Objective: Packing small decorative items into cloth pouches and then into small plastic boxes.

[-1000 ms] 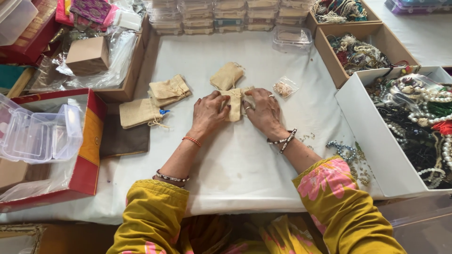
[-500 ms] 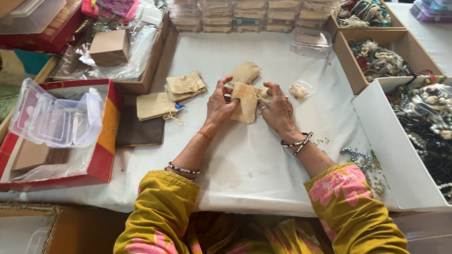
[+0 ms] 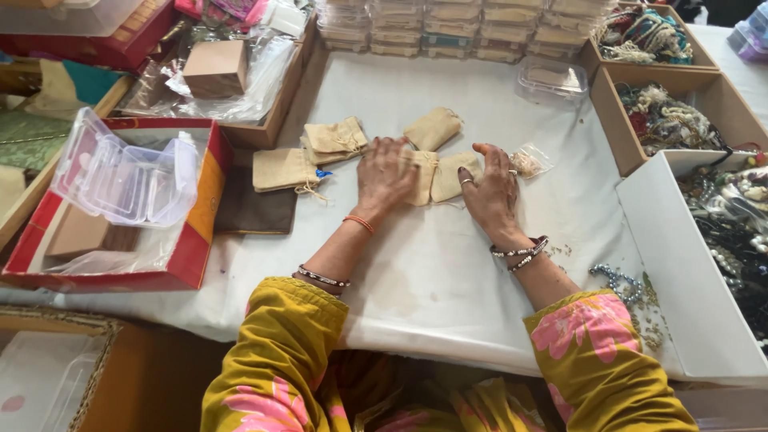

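Observation:
My left hand (image 3: 386,174) lies flat on a small beige drawstring pouch (image 3: 421,174) on the white-covered table (image 3: 448,264). My right hand (image 3: 490,186) presses on a second beige pouch (image 3: 450,174) that lies next to the first. Another pouch (image 3: 433,128) rests just beyond them. Further pouches lie to the left: a stacked pair (image 3: 334,139) and one (image 3: 282,169) partly over a dark brown cloth (image 3: 254,211). A small clear bag of beads (image 3: 530,161) sits right of my right hand.
A red box (image 3: 192,254) with clear plastic cases (image 3: 124,172) stands at left. Cardboard boxes of jewellery (image 3: 664,120) and a white box (image 3: 680,272) of beaded necklaces line the right. Stacked clear cases (image 3: 448,28) run along the far edge. Loose beads (image 3: 620,282) lie at right.
The pouch my hands held up half a second ago now lies flat on the table, with both hands pressing down on the two pouches.

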